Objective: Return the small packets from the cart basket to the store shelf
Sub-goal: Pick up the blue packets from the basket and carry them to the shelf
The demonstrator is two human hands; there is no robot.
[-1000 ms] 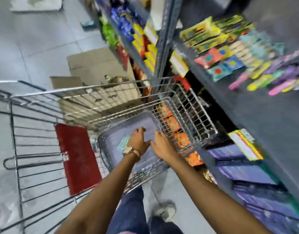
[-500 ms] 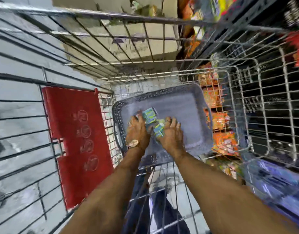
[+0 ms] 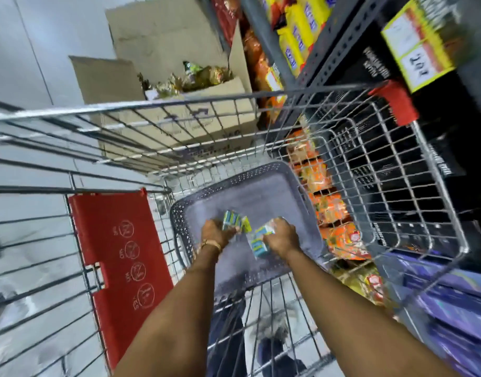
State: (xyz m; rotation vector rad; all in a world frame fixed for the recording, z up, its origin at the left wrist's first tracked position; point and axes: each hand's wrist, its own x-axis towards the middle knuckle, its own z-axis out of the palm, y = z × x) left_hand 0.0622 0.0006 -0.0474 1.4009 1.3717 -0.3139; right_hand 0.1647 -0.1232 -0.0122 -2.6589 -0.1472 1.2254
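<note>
A grey plastic basket [image 3: 263, 172] sits on the floor of the wire shopping cart [image 3: 163, 103]. Both my hands are down inside it. My left hand [image 3: 216, 232], with a gold bracelet at the wrist, is closed around small blue-green and yellow packets [image 3: 233, 221]. My right hand [image 3: 281, 235] grips another bunch of the same small packets [image 3: 258, 240]. The store shelf [image 3: 329, 50] rises at the right, past the cart's wire side. What else lies on the basket floor under my hands is hidden.
A red fold-down child-seat flap [image 3: 116, 248] hangs in the cart at the left. An open cardboard box [image 3: 163, 77] with wrapped goods stands on the floor ahead. Orange snack bags [image 3: 326, 208] fill the low shelf beside the cart; yellow packs [image 3: 296, 34] and a price tag [image 3: 418, 47] sit higher.
My head has tilted down over the cart. Both hands went from reaching flat into the basket to closing on packets, and they have drawn slightly apart, each with its own bunch.
</note>
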